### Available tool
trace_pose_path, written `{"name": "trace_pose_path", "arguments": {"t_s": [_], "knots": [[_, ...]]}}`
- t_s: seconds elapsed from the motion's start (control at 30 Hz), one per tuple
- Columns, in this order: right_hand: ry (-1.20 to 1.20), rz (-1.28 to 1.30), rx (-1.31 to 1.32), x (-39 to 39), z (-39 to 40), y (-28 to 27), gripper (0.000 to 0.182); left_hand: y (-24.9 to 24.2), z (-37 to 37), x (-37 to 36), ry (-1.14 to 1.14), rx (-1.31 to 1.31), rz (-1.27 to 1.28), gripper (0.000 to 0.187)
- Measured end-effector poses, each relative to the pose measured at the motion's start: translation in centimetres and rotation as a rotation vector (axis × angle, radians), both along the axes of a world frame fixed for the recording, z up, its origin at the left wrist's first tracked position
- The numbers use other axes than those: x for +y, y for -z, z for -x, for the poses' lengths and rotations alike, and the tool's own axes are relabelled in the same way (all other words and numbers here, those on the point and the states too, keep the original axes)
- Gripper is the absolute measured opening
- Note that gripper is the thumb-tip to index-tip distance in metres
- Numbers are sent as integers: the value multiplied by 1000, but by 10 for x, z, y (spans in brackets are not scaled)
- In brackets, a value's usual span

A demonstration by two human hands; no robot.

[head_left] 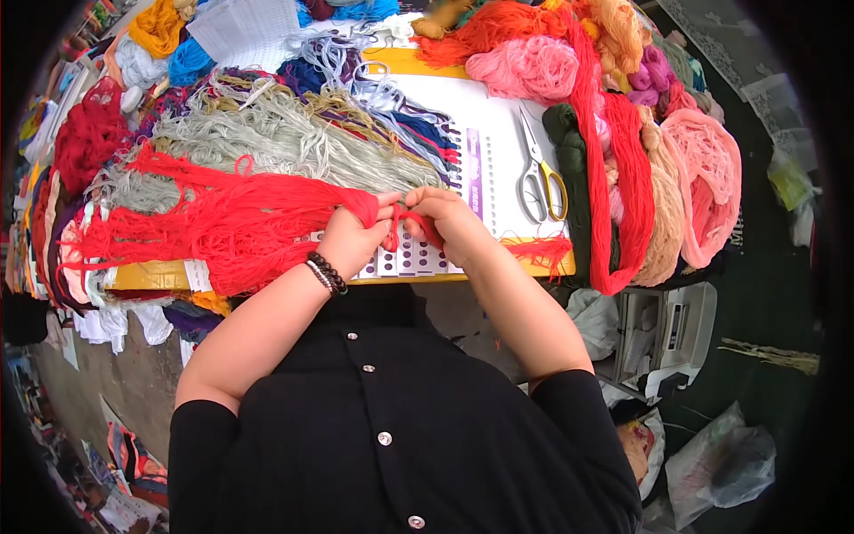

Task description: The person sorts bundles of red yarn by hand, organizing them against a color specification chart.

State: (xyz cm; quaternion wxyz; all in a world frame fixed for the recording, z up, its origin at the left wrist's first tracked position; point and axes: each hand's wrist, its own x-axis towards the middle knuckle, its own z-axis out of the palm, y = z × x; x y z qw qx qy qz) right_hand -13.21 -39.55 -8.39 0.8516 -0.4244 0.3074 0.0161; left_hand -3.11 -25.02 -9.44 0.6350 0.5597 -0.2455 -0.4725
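Note:
A large bundle of red thread (258, 209) lies across the left half of the table, and its right end runs into my left hand (360, 233), whose fingers are closed round it. My right hand (445, 221) is just beside it, fingers bent and pinching a short red strand between the two hands. Below the hands is a white card with rows of dark holes (418, 258). Scissors with grey and yellow handles (541, 178) lie on a white sheet to the right of my right hand.
Grey-green thread (276, 133) lies beyond the red bundle. Red, dark green and peach skeins (663, 214) hang over the table's right edge. Pink and orange yarn (525, 67) is piled at the back. A grey-white box (663, 338) stands below right, near a plastic bag (725, 463).

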Motion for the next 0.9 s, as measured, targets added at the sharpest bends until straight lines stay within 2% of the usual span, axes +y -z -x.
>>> {"name": "trace_pose_path", "arguments": {"t_s": [0.03, 0.1, 0.13, 0.17, 0.2, 0.23, 0.3, 0.37, 0.4, 0.43, 0.47, 0.5, 0.53, 0.6, 0.63, 0.7, 0.73, 0.77, 0.8, 0.83, 0.87, 0.9], "knots": [[-16, 9, -3, 0, -1, 2, 9, 0, -2, 1, -2, 0, 1, 36], [-36, 15, -8, 2, -4, 3, 8, -2, -7, 4, 81, -373, -174, 32], [-108, 175, 58, 4, -7, 3, 8, 8, -13, 8, -34, -618, -137, 26], [-178, 332, 126, 7, -7, 3, 7, -26, -15, 11, -103, -371, -366, 25], [-238, 444, 160, 9, -8, 1, 8, -20, -29, 18, -193, -235, -293, 25], [-235, 439, 158, 9, -8, 2, 8, -17, -41, 27, -274, -104, -249, 26], [-278, 561, 186, 9, -10, 1, 12, -37, -61, 50, -360, 42, -241, 26], [-287, 586, 202, 9, -10, -2, 14, -54, -87, 76, -368, 59, -170, 24], [-306, 611, 217, 9, -10, -3, 16, -67, -95, 84, -490, 61, -143, 24], [-304, 611, 218, 8, -10, -2, 16, -70, -119, 101, -472, 47, -120, 26], [-307, 629, 216, 8, -10, -1, 18, -70, -148, 124, -397, 161, 12, 31], [-310, 647, 212, 9, -10, 0, 20, -84, -162, 137, -453, 293, 120, 34], [-310, 645, 209, 9, -10, 2, 20, -95, -174, 149, -400, 235, 281, 35], [-288, 668, 221, 12, -9, 1, 21, -129, -159, 127, -854, 4, 259, 36], [-285, 675, 213, 15, -8, 4, 21, -99, -199, 156, -722, 56, 241, 40], [-258, 864, 153, 23, -7, 8, 15, -96, -160, 144, -699, 204, 53, 40], [-255, 956, 137, 34, -5, -6, 15, -85, -146, 143, -471, 175, 57, 34], [-181, 891, -22, 47, -6, -18, 15, -101, -103, 121, -445, -15, -67, 24], [-110, 817, -175, 59, -7, -31, 16, -107, -74, 116, -300, -100, -68, 25], [-148, 729, -235, 69, -8, -59, 15, -95, -64, 115, -157, -214, -12, 27], [-139, 812, -353, 78, -10, -72, 13, -108, -44, 112, -22, -396, -59, 30], [-128, 898, -477, 86, -14, -82, 12, -111, -34, 110, -13, 35, -21, 38]]}}
